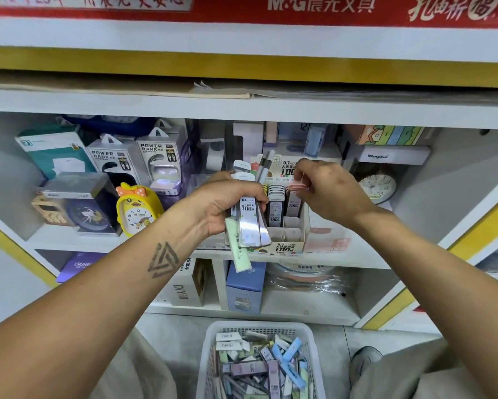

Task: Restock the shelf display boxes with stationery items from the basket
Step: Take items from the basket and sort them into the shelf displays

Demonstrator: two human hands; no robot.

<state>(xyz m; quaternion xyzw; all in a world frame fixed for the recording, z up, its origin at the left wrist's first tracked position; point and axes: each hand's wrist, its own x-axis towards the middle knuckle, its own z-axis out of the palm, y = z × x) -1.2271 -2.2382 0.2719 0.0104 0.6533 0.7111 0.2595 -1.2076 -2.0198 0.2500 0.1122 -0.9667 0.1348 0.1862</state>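
Mid-restock — right hand (330, 191) pinches a pink-capped case (295, 194) into the display box (289, 243); left hand (227, 207), beside the box, grips a bundle of cases (249, 223) — next, seat it.

Both forearms reach forward, the left hand (227, 203) curled in a grip, the right hand (328, 191) pinching with bent fingers.

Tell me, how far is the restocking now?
Done: several lead cases stand in the display box. In hand: left hand grips a bunch of cases; right hand pinches a pink case over the box. Left: the basket holds many more.
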